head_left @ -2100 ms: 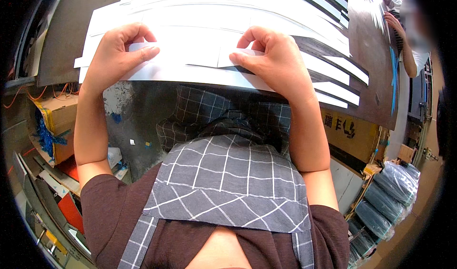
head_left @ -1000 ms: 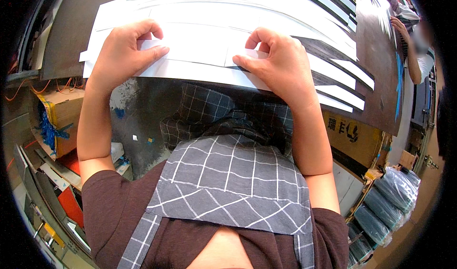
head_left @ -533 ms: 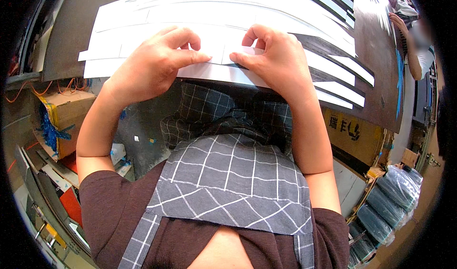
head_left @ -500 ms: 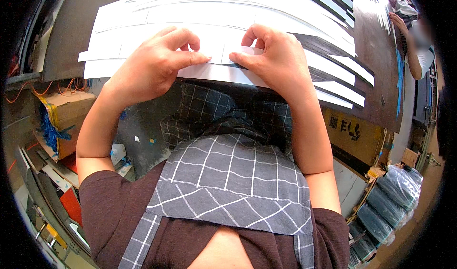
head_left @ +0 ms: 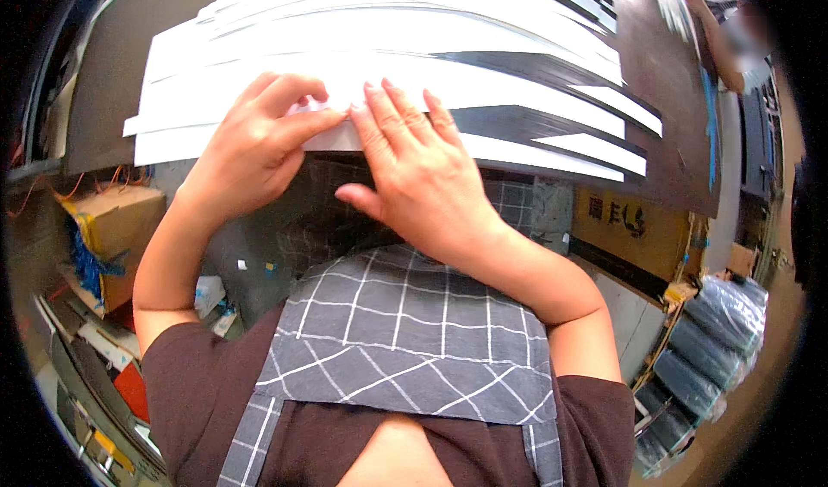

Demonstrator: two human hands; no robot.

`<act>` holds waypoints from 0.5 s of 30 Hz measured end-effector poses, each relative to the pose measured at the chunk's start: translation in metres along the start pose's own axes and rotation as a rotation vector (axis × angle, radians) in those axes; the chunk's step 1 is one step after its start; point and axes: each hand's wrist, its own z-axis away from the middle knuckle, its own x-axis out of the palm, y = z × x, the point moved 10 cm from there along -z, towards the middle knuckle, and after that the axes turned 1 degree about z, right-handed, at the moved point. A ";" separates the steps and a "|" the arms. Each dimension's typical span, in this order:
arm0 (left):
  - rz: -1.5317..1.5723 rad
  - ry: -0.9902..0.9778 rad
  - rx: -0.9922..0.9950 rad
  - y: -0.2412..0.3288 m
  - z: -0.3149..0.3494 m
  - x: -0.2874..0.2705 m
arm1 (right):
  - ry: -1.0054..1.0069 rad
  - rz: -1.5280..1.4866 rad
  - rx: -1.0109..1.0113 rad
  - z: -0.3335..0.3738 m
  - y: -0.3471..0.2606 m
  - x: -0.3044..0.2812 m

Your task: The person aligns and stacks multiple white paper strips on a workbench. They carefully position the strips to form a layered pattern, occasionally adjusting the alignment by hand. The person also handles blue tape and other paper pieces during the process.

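Observation:
Long white paper-like strips lie in overlapping layers across a dark table. My left hand is closed at the near strip, its fingers curled and its thumb stretched along the strip's upper edge. My right hand lies flat across the near strips just right of that thumb. Its fingers are straight and its thumb sticks out to the side, past the table's front edge. The right fingertips almost meet the left thumb tip. Whatever lies under the right palm is hidden.
Dark gaps part the strips' tapered right ends. A cardboard box with blue tape stands below left, and another carton sits under the table. Plastic-wrapped dark rolls are at lower right. Another person's arm shows at far right.
My right hand has let go of its pinch, moved left and flattened onto the strips. The upright white piece between my hands no longer shows. My left hand has shifted slightly left.

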 end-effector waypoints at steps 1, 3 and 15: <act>-0.003 0.007 -0.011 0.001 0.000 -0.002 | -0.030 0.004 0.020 0.007 0.003 0.003; -0.022 0.023 -0.027 0.002 0.004 -0.003 | -0.055 0.050 0.089 0.017 0.017 0.001; -0.141 0.155 -0.165 -0.004 0.047 -0.010 | -0.025 0.183 0.277 0.051 0.059 -0.026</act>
